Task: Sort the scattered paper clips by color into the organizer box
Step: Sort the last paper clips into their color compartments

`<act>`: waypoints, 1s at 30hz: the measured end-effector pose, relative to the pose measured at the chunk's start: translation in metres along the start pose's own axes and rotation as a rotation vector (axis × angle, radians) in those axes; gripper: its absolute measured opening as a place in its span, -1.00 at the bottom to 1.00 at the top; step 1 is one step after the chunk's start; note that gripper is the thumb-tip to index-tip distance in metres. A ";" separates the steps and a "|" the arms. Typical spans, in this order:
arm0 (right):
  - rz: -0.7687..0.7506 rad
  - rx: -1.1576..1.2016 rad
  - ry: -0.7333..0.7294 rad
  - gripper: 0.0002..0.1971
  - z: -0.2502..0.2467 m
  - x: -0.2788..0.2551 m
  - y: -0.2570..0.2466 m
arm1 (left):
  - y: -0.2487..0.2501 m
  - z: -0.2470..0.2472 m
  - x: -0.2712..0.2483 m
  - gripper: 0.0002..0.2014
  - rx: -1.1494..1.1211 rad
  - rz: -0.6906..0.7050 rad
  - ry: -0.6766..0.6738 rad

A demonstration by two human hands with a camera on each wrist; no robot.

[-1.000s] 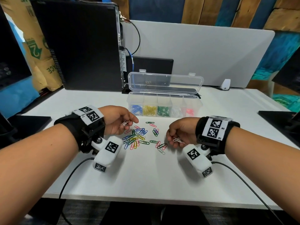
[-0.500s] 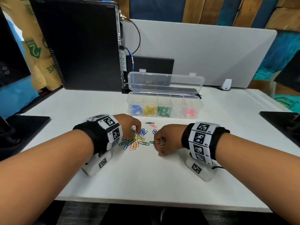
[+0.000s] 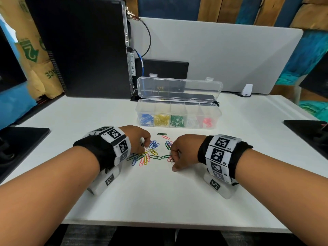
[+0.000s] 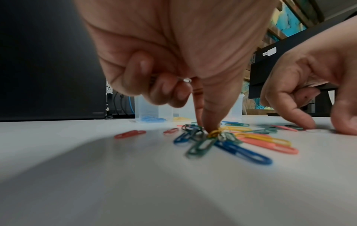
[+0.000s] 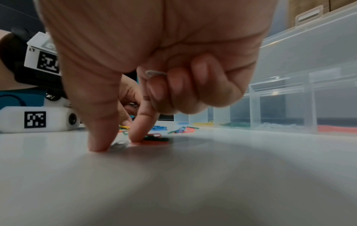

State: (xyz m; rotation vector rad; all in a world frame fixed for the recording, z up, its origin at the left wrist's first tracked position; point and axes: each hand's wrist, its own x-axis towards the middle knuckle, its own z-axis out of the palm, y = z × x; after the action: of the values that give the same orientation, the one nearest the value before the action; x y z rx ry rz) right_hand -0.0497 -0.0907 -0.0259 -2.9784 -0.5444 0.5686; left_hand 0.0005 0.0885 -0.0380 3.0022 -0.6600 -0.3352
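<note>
Loose paper clips (image 3: 150, 154) in blue, green, yellow, pink and white lie in a pile on the white desk, seen close up as a pile of clips (image 4: 228, 142) in the left wrist view. My left hand (image 3: 144, 145) is palm down at the pile's left edge. Its thumb and forefinger (image 4: 205, 126) touch a yellow clip, and its curled fingers hold a white clip (image 4: 187, 80). My right hand (image 3: 173, 162) is at the pile's right edge. Its thumb and forefinger (image 5: 117, 143) press the desk beside a white clip, and its curled fingers hold another white clip (image 5: 155, 73).
The clear organizer box (image 3: 177, 103) stands behind the pile with its lid (image 3: 179, 87) open; its compartments hold blue, yellow, green, white and pink clips. A black computer tower (image 3: 79, 47) is at the back left, with dark pads at both desk sides.
Both hands have turned palm down and lowered their fingertips onto the pile. They had been held slightly above the desk with white clips showing in them.
</note>
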 end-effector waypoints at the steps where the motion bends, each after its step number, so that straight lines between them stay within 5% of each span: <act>1: -0.001 0.010 -0.001 -0.78 0.000 0.000 0.000 | -0.001 0.000 0.000 -0.82 0.000 0.012 -0.004; 6: -0.009 0.054 -0.026 -0.89 0.002 0.003 -0.003 | -0.004 0.002 0.003 -0.92 -0.014 0.045 -0.035; 13: 0.009 0.136 -0.130 -0.75 0.001 0.010 -0.001 | -0.002 0.003 0.002 -0.94 0.025 0.037 -0.061; 21: 0.085 0.755 -0.148 -0.69 -0.016 0.027 0.014 | -0.006 -0.007 -0.003 -0.93 -0.032 -0.031 0.007; 30: 0.106 1.182 -0.119 -0.72 -0.019 0.045 0.018 | -0.034 -0.031 -0.005 -0.81 -0.862 -0.305 -0.123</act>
State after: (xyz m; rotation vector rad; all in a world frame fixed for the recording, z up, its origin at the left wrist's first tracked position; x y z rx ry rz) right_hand 0.0022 -0.0917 -0.0264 -1.8539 0.0067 0.7271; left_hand 0.0170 0.1212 -0.0099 2.2386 -0.0111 -0.6253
